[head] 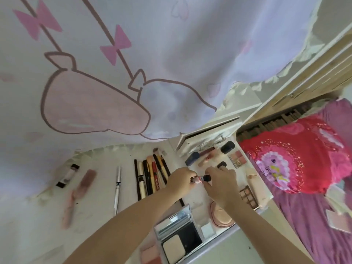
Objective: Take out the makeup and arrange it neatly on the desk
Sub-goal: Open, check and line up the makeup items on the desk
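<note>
My left grip (180, 179) clamps a small pink bottle (197, 180) while my right grip (221, 181) pinches its black cap (207, 178) above the surface (95, 180), beside the brushes (150, 174).

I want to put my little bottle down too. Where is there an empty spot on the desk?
The widest bare patch lies between the silver pen and the pink brush. A smaller one lies between that pen and the row of pencils and brushes. It is crowded by the open compact and near both hands, left and right.
</note>
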Action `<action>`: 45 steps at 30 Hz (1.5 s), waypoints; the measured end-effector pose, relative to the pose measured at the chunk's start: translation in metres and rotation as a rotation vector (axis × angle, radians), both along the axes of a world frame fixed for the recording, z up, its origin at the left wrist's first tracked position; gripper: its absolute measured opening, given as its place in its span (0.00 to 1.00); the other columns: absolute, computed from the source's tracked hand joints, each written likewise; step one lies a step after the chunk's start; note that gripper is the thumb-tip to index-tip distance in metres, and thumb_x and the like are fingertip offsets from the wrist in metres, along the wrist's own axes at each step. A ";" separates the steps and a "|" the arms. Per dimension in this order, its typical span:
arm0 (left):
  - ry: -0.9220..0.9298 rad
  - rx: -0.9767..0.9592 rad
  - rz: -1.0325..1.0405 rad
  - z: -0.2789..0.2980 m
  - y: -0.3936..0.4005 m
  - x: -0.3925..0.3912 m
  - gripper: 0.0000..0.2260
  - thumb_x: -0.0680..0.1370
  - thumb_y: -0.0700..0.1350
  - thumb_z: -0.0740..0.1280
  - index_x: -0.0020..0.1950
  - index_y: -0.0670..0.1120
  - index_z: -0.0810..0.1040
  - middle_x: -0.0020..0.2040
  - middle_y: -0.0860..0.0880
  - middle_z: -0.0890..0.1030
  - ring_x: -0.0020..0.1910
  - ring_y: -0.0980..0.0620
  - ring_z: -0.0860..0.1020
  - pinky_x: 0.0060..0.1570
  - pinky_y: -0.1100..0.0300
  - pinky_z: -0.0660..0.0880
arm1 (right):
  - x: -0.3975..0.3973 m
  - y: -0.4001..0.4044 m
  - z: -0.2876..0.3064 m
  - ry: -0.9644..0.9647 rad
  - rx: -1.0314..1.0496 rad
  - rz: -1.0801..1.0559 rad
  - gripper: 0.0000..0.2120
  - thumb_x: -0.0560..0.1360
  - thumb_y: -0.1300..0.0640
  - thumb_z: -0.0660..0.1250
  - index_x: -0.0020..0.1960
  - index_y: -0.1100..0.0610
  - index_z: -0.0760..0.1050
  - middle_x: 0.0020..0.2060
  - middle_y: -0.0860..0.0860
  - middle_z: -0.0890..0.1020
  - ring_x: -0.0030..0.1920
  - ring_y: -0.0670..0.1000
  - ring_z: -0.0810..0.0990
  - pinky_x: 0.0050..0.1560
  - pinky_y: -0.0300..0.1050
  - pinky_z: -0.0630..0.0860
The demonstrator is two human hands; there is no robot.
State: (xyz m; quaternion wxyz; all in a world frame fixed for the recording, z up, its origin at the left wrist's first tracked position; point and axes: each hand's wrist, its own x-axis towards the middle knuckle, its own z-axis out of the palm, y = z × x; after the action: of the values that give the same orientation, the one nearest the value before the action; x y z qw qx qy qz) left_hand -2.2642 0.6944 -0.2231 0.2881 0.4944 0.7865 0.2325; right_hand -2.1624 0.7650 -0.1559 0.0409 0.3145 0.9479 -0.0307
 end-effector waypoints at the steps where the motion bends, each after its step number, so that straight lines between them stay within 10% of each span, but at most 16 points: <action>1: -0.006 0.008 0.004 -0.004 0.003 0.000 0.10 0.77 0.44 0.62 0.52 0.42 0.79 0.49 0.42 0.79 0.49 0.46 0.76 0.43 0.57 0.70 | 0.001 0.002 -0.003 -0.007 -0.015 -0.026 0.07 0.68 0.55 0.71 0.43 0.57 0.77 0.36 0.51 0.82 0.43 0.55 0.78 0.44 0.47 0.64; 13: 0.062 0.037 0.010 -0.019 0.014 0.000 0.08 0.77 0.42 0.62 0.52 0.40 0.76 0.51 0.44 0.78 0.52 0.46 0.76 0.44 0.57 0.71 | -0.004 0.011 -0.014 -0.006 0.095 -0.028 0.03 0.70 0.58 0.68 0.43 0.57 0.78 0.35 0.51 0.83 0.44 0.55 0.78 0.46 0.49 0.64; 20: 0.271 0.061 -0.012 -0.013 -0.029 -0.029 0.10 0.78 0.40 0.56 0.54 0.40 0.75 0.50 0.44 0.77 0.51 0.47 0.74 0.43 0.57 0.71 | -0.005 0.004 -0.008 -0.124 0.050 -0.057 0.16 0.75 0.52 0.59 0.62 0.52 0.70 0.56 0.48 0.77 0.57 0.53 0.71 0.53 0.47 0.59; 27: 0.488 0.126 0.074 0.019 -0.118 -0.063 0.04 0.63 0.33 0.72 0.35 0.39 0.80 0.32 0.42 0.80 0.31 0.42 0.79 0.29 0.56 0.75 | -0.031 -0.057 0.003 0.043 0.099 0.129 0.09 0.60 0.61 0.75 0.39 0.59 0.79 0.36 0.54 0.82 0.40 0.57 0.81 0.42 0.48 0.75; 31: 0.594 -0.196 0.280 0.022 -0.185 -0.081 0.16 0.74 0.45 0.65 0.62 0.45 0.73 0.59 0.47 0.76 0.59 0.47 0.74 0.55 0.56 0.71 | -0.075 -0.115 -0.002 0.145 -0.014 0.323 0.12 0.52 0.63 0.78 0.31 0.60 0.77 0.28 0.55 0.80 0.30 0.57 0.79 0.29 0.45 0.76; 33: 0.534 -0.312 0.370 0.017 -0.222 -0.089 0.22 0.78 0.46 0.57 0.72 0.49 0.59 0.65 0.49 0.69 0.64 0.48 0.67 0.60 0.56 0.65 | -0.096 -0.143 -0.010 0.121 -0.064 0.404 0.11 0.55 0.61 0.77 0.36 0.60 0.78 0.31 0.56 0.81 0.34 0.58 0.80 0.34 0.45 0.77; 37: 0.486 -0.502 0.413 0.017 -0.275 -0.097 0.15 0.79 0.50 0.54 0.63 0.45 0.67 0.60 0.47 0.72 0.60 0.48 0.70 0.55 0.57 0.68 | -0.139 -0.184 -0.041 0.037 -0.219 0.501 0.13 0.76 0.59 0.56 0.59 0.59 0.72 0.55 0.55 0.77 0.57 0.56 0.73 0.54 0.46 0.70; 45: 0.351 -0.529 0.420 0.002 -0.296 -0.099 0.16 0.79 0.51 0.55 0.61 0.42 0.68 0.60 0.45 0.72 0.61 0.46 0.68 0.55 0.56 0.68 | -0.196 -0.193 -0.059 -0.082 -0.130 0.611 0.30 0.73 0.67 0.56 0.73 0.57 0.54 0.65 0.53 0.66 0.65 0.55 0.63 0.61 0.46 0.62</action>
State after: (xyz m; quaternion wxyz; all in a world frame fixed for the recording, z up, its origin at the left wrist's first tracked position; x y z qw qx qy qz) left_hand -2.3631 0.3983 -0.2212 0.2128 0.2633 0.9409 -0.0127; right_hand -2.3579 0.5719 -0.2154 0.1064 0.0128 0.9921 -0.0648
